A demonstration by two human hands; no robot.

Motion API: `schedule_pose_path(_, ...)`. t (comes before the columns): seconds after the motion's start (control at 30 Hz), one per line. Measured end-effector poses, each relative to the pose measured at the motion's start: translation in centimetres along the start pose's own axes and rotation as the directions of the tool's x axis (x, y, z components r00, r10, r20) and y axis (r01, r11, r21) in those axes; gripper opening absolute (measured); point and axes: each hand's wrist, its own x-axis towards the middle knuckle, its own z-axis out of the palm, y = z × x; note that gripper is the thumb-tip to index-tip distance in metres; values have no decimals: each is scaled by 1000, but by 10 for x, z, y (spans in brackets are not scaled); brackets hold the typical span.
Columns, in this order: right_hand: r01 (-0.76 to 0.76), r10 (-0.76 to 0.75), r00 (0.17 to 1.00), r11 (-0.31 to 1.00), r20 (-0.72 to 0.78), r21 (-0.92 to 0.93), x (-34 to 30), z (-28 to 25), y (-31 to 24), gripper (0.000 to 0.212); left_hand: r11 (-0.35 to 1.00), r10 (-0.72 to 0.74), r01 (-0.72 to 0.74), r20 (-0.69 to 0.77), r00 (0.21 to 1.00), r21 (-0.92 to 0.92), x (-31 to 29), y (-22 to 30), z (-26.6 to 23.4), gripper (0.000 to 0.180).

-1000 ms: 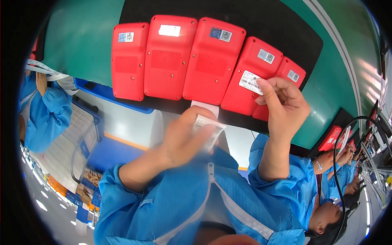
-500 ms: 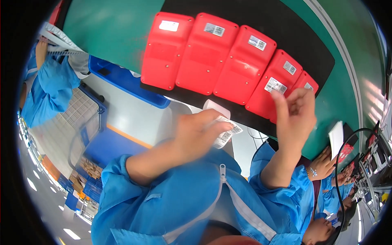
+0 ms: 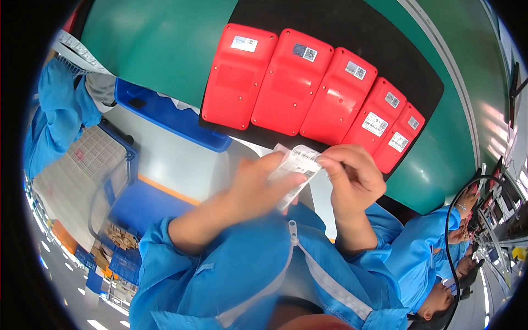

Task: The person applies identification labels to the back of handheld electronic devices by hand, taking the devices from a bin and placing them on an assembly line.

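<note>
the white label strip [image 3: 300,165] sits between both grips: your left grip [image 3: 248,186] is closed around it, your right grip [image 3: 356,179] pinches its edge. step in hand appears to be peeling; the next move calls for a clean lift. beyond the grips, red casings [image 3: 336,102] lie on a black mat [image 3: 410,69].

1. Green tabletop [image 3: 148,44]; pale curved strip [image 3: 441,44] toward its right side, bent by lens.
2. Blue plastic tray [image 3: 170,122], long, rounded corners, just beside table's near edge.
3. Left: co-worker's blue sleeve [image 3: 67,102]; below it, pale gridded crate [image 3: 96,157].
4. Lower left, well apart: blue crate [image 3: 125,265], orange box [image 3: 65,237].
5. Right: co-worker in blue jacket [image 3: 421,253]; black cable [image 3: 447,236] arcs in front.
</note>
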Motion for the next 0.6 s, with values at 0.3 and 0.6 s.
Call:
schedule_pose_path(0.3, -338, 336, 916, 941, -221, 28, 48, -12, 9, 9, 883, 275, -322, 178, 945, 341, -1, -2, -18, 24)
schedule_pose_path(0.6, -372, 352, 909, 927, -223, -55, 47, -10, 7, 11, 951, 248, -256, 64, 967, 176, 6, 1, -13, 11)
